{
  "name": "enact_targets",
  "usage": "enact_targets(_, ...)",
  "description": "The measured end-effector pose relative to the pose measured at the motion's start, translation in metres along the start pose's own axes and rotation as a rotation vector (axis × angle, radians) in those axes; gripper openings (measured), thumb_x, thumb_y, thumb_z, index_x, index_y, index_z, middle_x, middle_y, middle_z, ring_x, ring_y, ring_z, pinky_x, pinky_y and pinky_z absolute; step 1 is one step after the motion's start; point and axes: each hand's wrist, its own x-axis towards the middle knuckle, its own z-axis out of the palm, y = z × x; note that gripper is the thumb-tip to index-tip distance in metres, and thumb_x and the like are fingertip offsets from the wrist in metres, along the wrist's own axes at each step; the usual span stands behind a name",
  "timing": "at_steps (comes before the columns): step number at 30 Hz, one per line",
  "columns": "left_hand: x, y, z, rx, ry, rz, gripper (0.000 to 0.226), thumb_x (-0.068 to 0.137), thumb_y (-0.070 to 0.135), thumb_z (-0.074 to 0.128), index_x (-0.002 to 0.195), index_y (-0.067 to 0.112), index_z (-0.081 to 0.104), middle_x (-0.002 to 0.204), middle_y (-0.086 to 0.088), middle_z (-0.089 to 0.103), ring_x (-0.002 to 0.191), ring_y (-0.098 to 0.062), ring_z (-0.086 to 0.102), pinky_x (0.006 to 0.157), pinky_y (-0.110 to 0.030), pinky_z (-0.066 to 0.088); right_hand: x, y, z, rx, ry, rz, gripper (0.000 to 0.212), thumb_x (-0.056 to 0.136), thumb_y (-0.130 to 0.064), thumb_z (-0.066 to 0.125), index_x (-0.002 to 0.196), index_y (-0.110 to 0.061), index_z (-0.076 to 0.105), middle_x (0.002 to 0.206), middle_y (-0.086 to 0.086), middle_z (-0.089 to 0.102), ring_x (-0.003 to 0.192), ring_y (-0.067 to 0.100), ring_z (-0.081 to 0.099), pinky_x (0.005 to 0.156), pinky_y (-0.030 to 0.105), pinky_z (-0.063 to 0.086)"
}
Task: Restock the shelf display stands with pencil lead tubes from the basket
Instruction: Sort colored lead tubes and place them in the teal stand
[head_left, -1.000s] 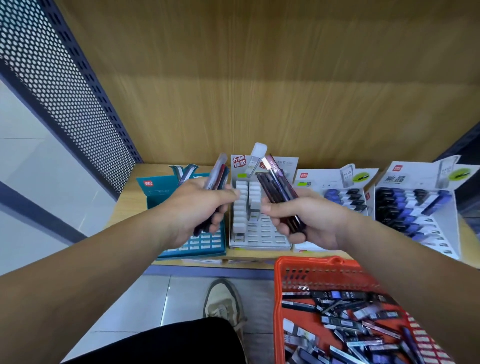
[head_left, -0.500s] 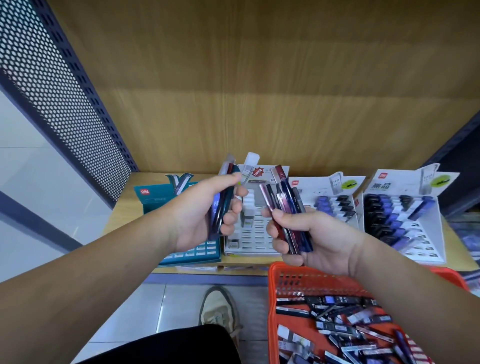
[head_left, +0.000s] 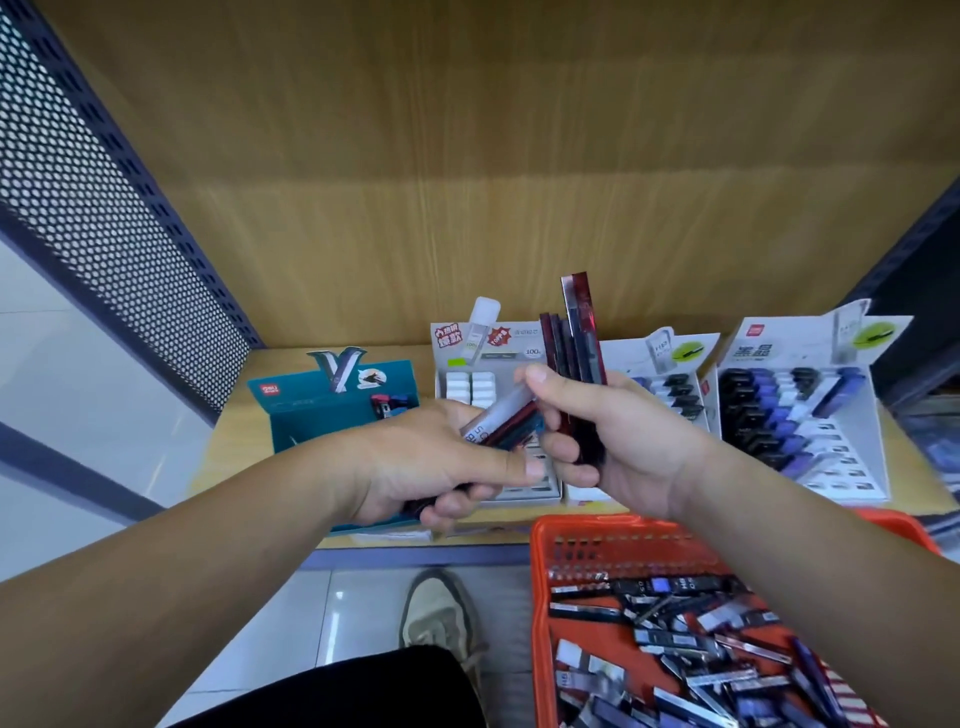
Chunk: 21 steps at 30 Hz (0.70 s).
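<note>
My left hand (head_left: 431, 462) grips a small bunch of lead tubes (head_left: 506, 421), one clear-white and others dark red and teal, tilted toward the right. My right hand (head_left: 618, 436) holds several dark red and black lead tubes (head_left: 579, 338) upright, fanned above the thumb. The two hands nearly touch in front of the white display stand (head_left: 483, 384). The orange basket (head_left: 597, 540) at lower right holds many loose tubes (head_left: 691, 644). A teal display stand (head_left: 311, 415) sits left of the white one.
Two more white stands with black and blue tubes (head_left: 675, 389) (head_left: 795, 415) stand on the wooden shelf (head_left: 234, 431) at the right. A perforated metal side panel (head_left: 104, 208) bounds the left. My shoe (head_left: 436, 613) rests on the tiled floor below.
My left hand has tipped its tubes rightward and lower, close to the right hand. My right hand has raised its bundle more upright. The view shifted slightly.
</note>
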Motion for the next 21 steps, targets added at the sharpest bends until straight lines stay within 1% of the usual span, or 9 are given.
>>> enact_targets(2, 0.001, 0.001, 0.002, 0.024, 0.007, -0.012, 0.029, 0.089, 0.026, 0.080, 0.094, 0.014, 0.054, 0.062, -0.002, 0.044, 0.046, -0.013, 0.031, 0.043, -0.023, 0.025, -0.001, 0.000, -0.002, -0.075, 0.009, -0.022, 0.028, 0.091, -0.032, 0.074, 0.097, -0.008, 0.060, 0.067, 0.001, 0.049, 0.053, 0.014, 0.041, 0.042, 0.026, 0.028)
enact_targets(4, 0.002, 0.002, 0.001, 0.047, 0.014, -0.015, 0.029, 0.089, 0.025, 0.081, 0.100, 0.010, 0.058, 0.059, -0.001, 0.045, 0.045, -0.013, 0.032, 0.044, -0.024, 0.025, -0.001, 0.000, -0.005, -0.144, 0.066, -0.060, 0.025, 0.096, -0.028, 0.072, 0.087, -0.009, 0.058, 0.068, 0.003, 0.051, 0.052, 0.015, 0.043, 0.043, 0.027, 0.029)
enact_targets(8, 0.004, -0.001, 0.000, 0.159, 0.030, -0.051, 0.033, 0.089, 0.017, 0.080, 0.112, 0.003, 0.060, 0.054, 0.000, 0.042, 0.043, -0.014, 0.032, 0.044, -0.025, 0.026, 0.001, 0.000, -0.013, -0.111, 0.230, -0.089, 0.022, 0.097, -0.028, 0.072, 0.097, -0.010, 0.060, 0.075, 0.005, 0.056, 0.054, 0.015, 0.045, 0.044, 0.027, 0.031)
enact_targets(10, 0.003, -0.004, -0.001, 0.221, 0.112, -0.081, 0.024, 0.091, 0.014, 0.076, 0.108, 0.004, 0.063, 0.051, 0.002, 0.040, 0.043, -0.013, 0.031, 0.043, -0.025, 0.026, 0.000, -0.002, -0.022, -0.063, 0.311, -0.072, 0.021, 0.097, -0.029, 0.072, 0.102, -0.011, 0.061, 0.073, 0.004, 0.056, 0.054, 0.014, 0.045, 0.044, 0.028, 0.031)
enact_targets(12, 0.004, -0.005, -0.004, 0.211, 0.238, -0.065, 0.016, 0.094, 0.016, 0.071, 0.104, 0.006, 0.064, 0.050, 0.004, 0.040, 0.043, -0.013, 0.030, 0.045, -0.026, 0.025, -0.005, -0.003, -0.031, -0.027, 0.362, -0.046, 0.021, 0.097, -0.031, 0.071, 0.105, -0.014, 0.061, 0.073, 0.002, 0.057, 0.055, 0.014, 0.046, 0.045, 0.029, 0.032)
enact_targets(15, 0.010, 0.004, 0.002, 0.050, 0.374, 0.056, 0.026, 0.094, 0.031, 0.073, 0.101, 0.007, 0.065, 0.059, -0.001, 0.048, 0.044, -0.013, 0.032, 0.042, -0.023, 0.025, -0.016, -0.003, -0.042, 0.019, 0.365, -0.011, 0.019, 0.098, -0.031, 0.070, 0.103, -0.015, 0.060, 0.074, 0.003, 0.059, 0.055, 0.014, 0.046, 0.046, 0.029, 0.032)
enact_targets(17, 0.018, 0.014, 0.014, 0.041, 0.409, 0.130, 0.027, 0.093, 0.032, 0.075, 0.095, 0.007, 0.065, 0.062, -0.004, 0.059, 0.044, -0.015, 0.038, 0.042, -0.022, 0.028, -0.024, -0.003, -0.048, 0.048, 0.344, 0.004, 0.017, 0.099, -0.031, 0.068, 0.101, -0.016, 0.061, 0.075, 0.003, 0.060, 0.055, 0.014, 0.047, 0.047, 0.029, 0.031)
enact_targets(20, 0.037, 0.032, 0.032, 0.010, 0.434, 0.182, 0.015, 0.089, 0.029, 0.081, 0.081, 0.020, 0.072, 0.079, -0.024, 0.068, 0.062, -0.027, 0.044, 0.049, -0.027, 0.027, -0.037, -0.004, -0.065, 0.058, 0.335, 0.006, 0.017, 0.100, -0.033, 0.067, 0.102, -0.016, 0.061, 0.079, 0.005, 0.063, 0.055, 0.015, 0.046, 0.046, 0.029, 0.033)
enact_targets(21, 0.044, 0.039, 0.038, -0.020, 0.439, 0.199, 0.015, 0.089, 0.029, 0.080, 0.078, 0.023, 0.073, 0.087, -0.028, 0.070, 0.065, -0.028, 0.043, 0.051, -0.029, 0.026, -0.042, -0.003, -0.072, 0.036, 0.345, 0.001, 0.019, 0.101, -0.033, 0.067, 0.102, -0.015, 0.061, 0.080, 0.006, 0.063, 0.055, 0.016, 0.046, 0.046, 0.029, 0.033)
